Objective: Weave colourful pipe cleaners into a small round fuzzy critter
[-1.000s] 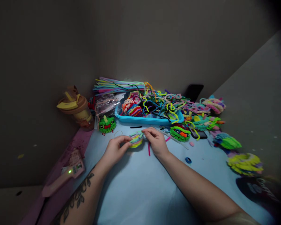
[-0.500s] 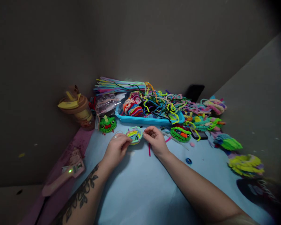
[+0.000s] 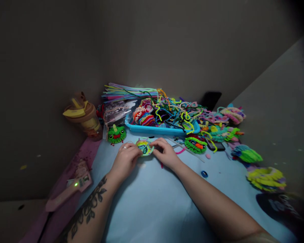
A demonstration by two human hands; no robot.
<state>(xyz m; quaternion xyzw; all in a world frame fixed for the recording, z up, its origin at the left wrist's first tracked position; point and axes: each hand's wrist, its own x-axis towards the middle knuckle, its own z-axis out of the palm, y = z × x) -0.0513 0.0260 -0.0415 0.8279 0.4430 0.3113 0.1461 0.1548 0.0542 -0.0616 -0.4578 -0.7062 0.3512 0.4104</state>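
Both forearms slant inward from the near side over the surface (image 3: 147, 206). The left hand (image 3: 126, 158), knuckles up, pinches the left side of a small multicoloured fuzzy piece (image 3: 144, 144); the right hand (image 3: 166, 154), fingers curled, pinches its right rim. The piece is just nearer than the blue tray (image 3: 157, 129).

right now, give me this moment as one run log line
left hand: holds pastel fuzzy piece | right hand: at its right edge | beyond: blue tray
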